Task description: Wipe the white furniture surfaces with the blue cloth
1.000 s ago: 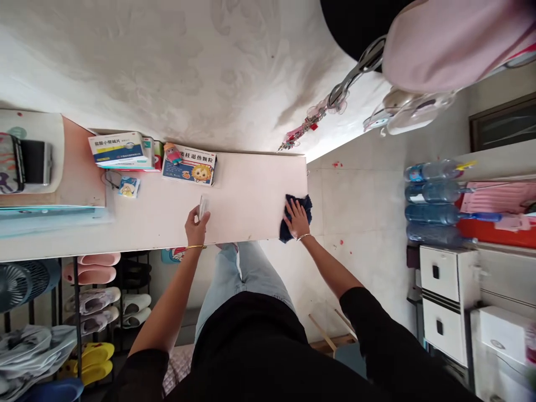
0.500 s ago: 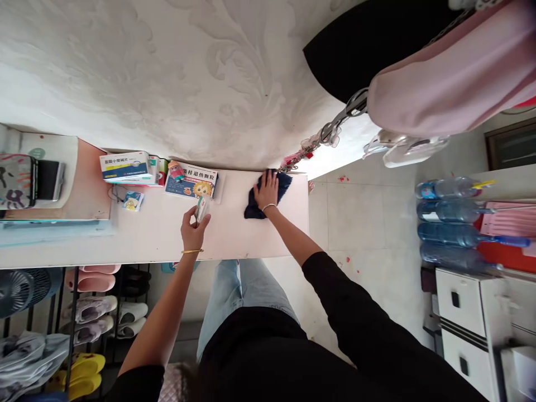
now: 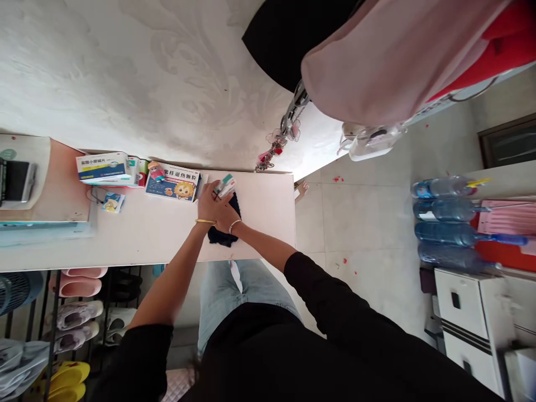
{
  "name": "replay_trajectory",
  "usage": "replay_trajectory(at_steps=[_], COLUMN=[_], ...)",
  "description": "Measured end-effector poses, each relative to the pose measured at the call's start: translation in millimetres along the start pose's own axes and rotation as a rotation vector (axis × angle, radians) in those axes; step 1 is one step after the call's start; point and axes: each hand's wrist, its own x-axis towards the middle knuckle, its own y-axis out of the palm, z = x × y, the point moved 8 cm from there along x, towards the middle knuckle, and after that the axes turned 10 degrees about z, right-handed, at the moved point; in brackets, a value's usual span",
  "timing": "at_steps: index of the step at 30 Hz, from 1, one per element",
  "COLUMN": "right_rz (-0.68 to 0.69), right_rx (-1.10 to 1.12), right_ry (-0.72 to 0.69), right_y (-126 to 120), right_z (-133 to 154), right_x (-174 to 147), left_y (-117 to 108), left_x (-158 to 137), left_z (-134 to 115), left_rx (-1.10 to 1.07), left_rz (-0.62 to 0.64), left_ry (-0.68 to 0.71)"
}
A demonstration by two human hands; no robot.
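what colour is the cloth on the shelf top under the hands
Dark navy blue cloth, plain with no pattern, seen in the head view.

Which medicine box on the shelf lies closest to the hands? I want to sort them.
The blue box with the cartoon lion, just left of the left hand; the white-and-blue box sits farther left.

Left arm: bare forearm, dark sleeve pushed up near the elbow, reaching up and forward to the white shelf (image 3: 146,234). Gold bangle at the wrist. Left hand (image 3: 209,205) raised just above the shelf top, fingers closed round a small box (image 3: 225,186).

Right arm: long dark sleeve to mid-forearm, angled in from the right, crossing toward the left hand. Thin bracelet at the wrist. Right hand (image 3: 228,215) mostly hidden under the left hand, pressed down on a dark cloth (image 3: 221,237) lying on the shelf.
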Motion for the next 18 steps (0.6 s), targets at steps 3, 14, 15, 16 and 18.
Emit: replay_trajectory(at_steps=[3, 14, 15, 16, 18], right_rz=[-0.003, -0.023, -0.024, -0.025, -0.028], right_rx=[-0.043, -0.084, -0.075, -0.068, -0.055], right_ry=[-0.032, -0.007, -0.003, 0.001, 0.005], right_y=[20, 50, 50, 50, 49], right_z=[19, 23, 23, 22, 22], right_x=[-48, -110, -109, -108, -108], left_y=[54, 146, 145, 143, 131], left_x=[20, 33, 31, 29, 30], left_z=[-22, -28, -28, -29, -30], left_rx=[0.176, 0.363, 0.372, 0.38, 0.391], left_rz=[0.237, 0.564, 0.581, 0.584, 0.526], left_ry=[0.022, 0.07, 0.081, 0.092, 0.108])
